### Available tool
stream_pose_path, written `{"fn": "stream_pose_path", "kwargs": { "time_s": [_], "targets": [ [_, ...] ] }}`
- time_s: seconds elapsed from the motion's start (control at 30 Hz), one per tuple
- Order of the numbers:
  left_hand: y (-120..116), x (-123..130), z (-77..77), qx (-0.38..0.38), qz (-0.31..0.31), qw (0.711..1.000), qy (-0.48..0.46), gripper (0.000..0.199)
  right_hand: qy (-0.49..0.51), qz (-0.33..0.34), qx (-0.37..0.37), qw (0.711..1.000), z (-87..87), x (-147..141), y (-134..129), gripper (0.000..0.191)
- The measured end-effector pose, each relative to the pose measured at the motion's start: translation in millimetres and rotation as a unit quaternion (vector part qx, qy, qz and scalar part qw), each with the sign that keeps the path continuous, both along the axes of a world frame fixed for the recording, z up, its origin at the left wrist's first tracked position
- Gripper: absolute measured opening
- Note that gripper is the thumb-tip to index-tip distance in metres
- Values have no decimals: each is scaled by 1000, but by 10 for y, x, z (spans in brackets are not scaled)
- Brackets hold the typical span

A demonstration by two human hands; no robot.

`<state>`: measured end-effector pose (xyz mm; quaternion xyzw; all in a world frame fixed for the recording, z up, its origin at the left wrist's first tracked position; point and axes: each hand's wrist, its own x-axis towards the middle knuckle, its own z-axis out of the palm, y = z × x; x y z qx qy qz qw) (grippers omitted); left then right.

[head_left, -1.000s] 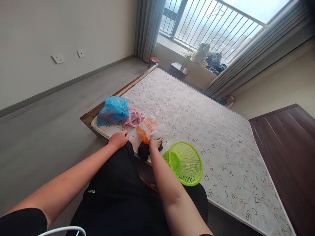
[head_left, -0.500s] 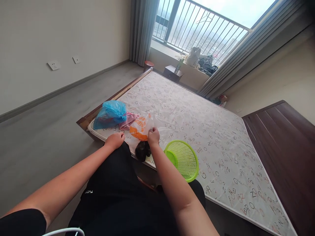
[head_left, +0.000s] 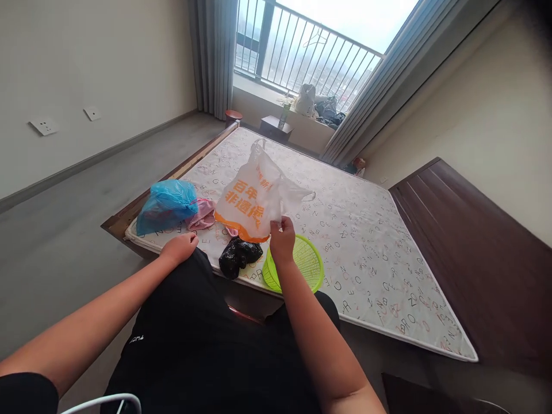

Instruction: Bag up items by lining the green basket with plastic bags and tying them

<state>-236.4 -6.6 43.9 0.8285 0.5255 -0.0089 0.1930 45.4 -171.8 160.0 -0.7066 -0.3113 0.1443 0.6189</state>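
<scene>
A green basket (head_left: 313, 261) is sitting beside the right grip (head_left: 282, 240), the arm partly hiding its inside. Left of that grip, a blue bag (head_left: 168, 201) is bulging with unclear contents. The right grip is pinching a white plastic bag (head_left: 248, 192), which is spreading up and leftward, showing orange lettering. The left grip (head_left: 178, 250) is resting by the trousers (head_left: 181, 322), its closure unclear. Beneath, a mattress (head_left: 366, 247) is showing printed letters.
</scene>
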Motion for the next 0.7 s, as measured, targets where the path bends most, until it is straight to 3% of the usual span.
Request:
{"fn": "stream_pose_path", "kwargs": {
  "time_s": [0.17, 0.27, 0.43, 0.7],
  "targets": [
    [15, 18, -3, -2, -14, 1000, 13, 43, -2, -31, 18, 999, 20, 72, -275, 14],
    [17, 47, -8, -5, -19, 1000, 19, 45, 10, -36, 17, 999, -36, 100, -230, 14],
    [-9, 100, 9, -1, -32, 999, 34, 44, 68, -5, -27, 997, -337, 44, 251, 14],
    [35, 28, -17, -15, -3, 1000, 26, 44, 95, 181, -159, 966, -1084, -318, 1071, 13]
  ]
}}
